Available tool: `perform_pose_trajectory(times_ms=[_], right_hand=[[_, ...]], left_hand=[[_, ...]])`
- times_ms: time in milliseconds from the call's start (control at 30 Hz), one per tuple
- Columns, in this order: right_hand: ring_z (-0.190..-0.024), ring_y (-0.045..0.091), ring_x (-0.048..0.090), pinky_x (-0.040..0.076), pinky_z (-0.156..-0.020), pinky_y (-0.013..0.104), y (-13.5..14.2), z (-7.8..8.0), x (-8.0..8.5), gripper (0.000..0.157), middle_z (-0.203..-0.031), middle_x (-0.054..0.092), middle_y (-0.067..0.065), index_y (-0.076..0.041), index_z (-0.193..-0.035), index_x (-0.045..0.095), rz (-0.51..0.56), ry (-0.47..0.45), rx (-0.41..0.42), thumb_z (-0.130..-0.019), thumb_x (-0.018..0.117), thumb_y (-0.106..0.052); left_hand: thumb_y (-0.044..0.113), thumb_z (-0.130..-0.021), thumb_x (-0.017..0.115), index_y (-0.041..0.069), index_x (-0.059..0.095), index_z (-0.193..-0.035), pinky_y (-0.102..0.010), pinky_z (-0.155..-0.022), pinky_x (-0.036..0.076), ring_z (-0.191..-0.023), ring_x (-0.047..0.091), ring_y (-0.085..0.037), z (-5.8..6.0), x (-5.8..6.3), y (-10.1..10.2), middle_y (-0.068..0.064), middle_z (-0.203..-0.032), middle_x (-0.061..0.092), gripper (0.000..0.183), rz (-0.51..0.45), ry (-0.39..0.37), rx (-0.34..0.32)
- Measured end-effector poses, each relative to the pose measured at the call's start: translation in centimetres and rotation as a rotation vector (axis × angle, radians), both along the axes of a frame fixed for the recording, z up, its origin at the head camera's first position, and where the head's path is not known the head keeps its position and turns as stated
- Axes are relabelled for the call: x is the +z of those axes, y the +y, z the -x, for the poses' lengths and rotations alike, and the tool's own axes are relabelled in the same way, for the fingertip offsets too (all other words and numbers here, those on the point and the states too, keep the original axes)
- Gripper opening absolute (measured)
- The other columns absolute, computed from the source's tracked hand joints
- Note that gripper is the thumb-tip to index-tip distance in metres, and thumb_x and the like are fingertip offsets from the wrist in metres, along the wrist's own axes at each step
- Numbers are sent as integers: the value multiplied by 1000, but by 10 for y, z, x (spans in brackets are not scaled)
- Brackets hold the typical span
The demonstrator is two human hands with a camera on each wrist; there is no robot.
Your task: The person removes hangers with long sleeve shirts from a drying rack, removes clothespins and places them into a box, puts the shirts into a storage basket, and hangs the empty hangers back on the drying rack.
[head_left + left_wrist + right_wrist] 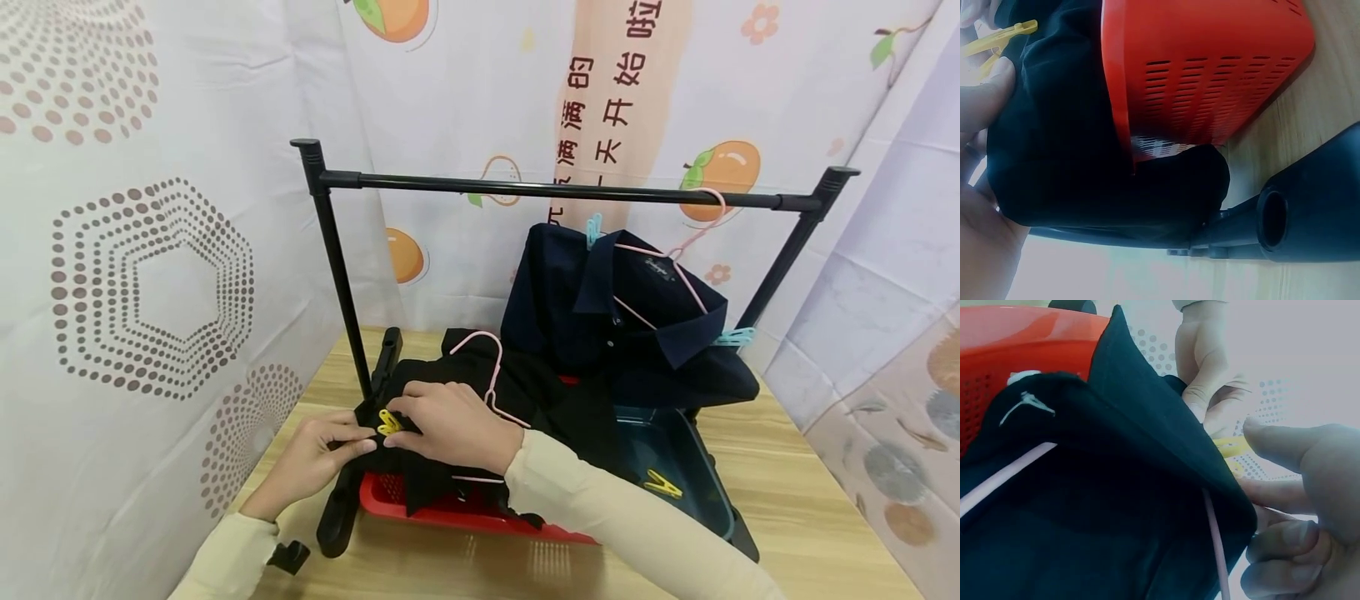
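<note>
A black shirt (547,400) lies over a red basket (465,512), with a pink hanger (495,375) inside it. At the shirt's left edge, my left hand (318,454) pinches the black cloth between thumb and fingers. A yellow clothespin (388,422) sits at that edge, beside the left thumb. My right hand (453,425) reaches across from the right, its thumb (1266,434) and index finger pinching around the clothespin's handles. In the right wrist view, the hanger's pink arms show beneath the shirt's pointed flap.
A black clothes rack (525,187) spans the table. From its bar hangs a navy shirt (622,308) on a pink hanger, with light blue clothespins (735,337). A dark blue tray (652,433) at the right holds another yellow clothespin (663,483). The rack's left foot (341,512) stands near my left hand.
</note>
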State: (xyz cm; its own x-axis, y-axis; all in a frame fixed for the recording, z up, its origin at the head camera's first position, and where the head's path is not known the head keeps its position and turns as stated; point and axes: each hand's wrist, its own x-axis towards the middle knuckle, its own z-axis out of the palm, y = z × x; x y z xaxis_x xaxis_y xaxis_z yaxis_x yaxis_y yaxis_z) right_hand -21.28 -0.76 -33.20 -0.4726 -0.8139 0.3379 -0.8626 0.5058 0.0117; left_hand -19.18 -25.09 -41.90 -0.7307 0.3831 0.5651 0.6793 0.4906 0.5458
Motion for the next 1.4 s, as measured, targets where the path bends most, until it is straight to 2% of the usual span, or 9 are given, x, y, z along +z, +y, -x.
perform_pose_trajectory(times_ms=[300,500,667,800,1033,1167,1300,1400], right_hand=[[-57,0,48,36,-45,12,-12,1,-3,38,-89,61,-8,-19,-114,70,13,55,7,-87,66,-46],[-60,0,50,37,-47,10,-16,-1,-6,31,-92,66,-9,-21,-108,70,11,27,9,-86,68,-42],[-61,1,53,39,-48,10,-18,-2,-9,33,-97,68,-7,-19,-111,69,4,3,1,-86,69,-41],[-64,1,53,41,-51,11,-18,-2,-9,31,-91,66,-8,-19,-107,70,11,-16,-26,-87,68,-42],[-54,1,45,35,-44,12,-19,-3,-12,25,-86,59,-10,-20,-97,65,31,12,-2,-85,70,-41],[-49,1,40,30,-41,12,-20,-5,-16,21,-84,56,-11,-20,-94,63,45,55,20,-86,71,-37],[-49,1,40,29,-41,13,-20,-4,-18,16,-81,55,-12,-21,-91,62,56,80,39,-86,71,-34],[-52,0,42,31,-43,13,-19,-4,-19,13,-81,55,-13,-23,-88,61,98,57,54,-86,72,-31]], left_hand=[[9,-83,74,11,77,-100,-16,-48,36,-55,42,-1,2,-1,-1,14,-73,56,17,-5,11,-15],[9,-83,73,10,77,-99,-17,-48,36,-54,40,-1,-1,-5,-1,13,-72,56,16,-10,7,-16],[9,-83,73,12,77,-100,-18,-47,37,-53,41,-2,-4,-8,-1,12,-73,58,17,-24,-30,-14],[10,-83,73,12,77,-100,-19,-47,38,-54,42,-2,-4,-7,-1,13,-73,57,17,-31,-32,-9],[4,-81,74,11,77,-97,-17,-47,37,-54,42,0,-2,-3,0,13,-74,58,18,-28,6,2],[-4,-78,74,5,77,-94,-16,-47,35,-53,40,-1,-4,-1,4,9,-73,58,19,-30,33,12],[-11,-74,73,1,76,-91,-17,-46,33,-51,37,-2,-4,0,6,5,-68,54,21,-45,61,2],[-10,-74,74,2,76,-92,-16,-46,33,-51,37,-2,-4,0,5,7,-67,53,22,-42,56,-7]])
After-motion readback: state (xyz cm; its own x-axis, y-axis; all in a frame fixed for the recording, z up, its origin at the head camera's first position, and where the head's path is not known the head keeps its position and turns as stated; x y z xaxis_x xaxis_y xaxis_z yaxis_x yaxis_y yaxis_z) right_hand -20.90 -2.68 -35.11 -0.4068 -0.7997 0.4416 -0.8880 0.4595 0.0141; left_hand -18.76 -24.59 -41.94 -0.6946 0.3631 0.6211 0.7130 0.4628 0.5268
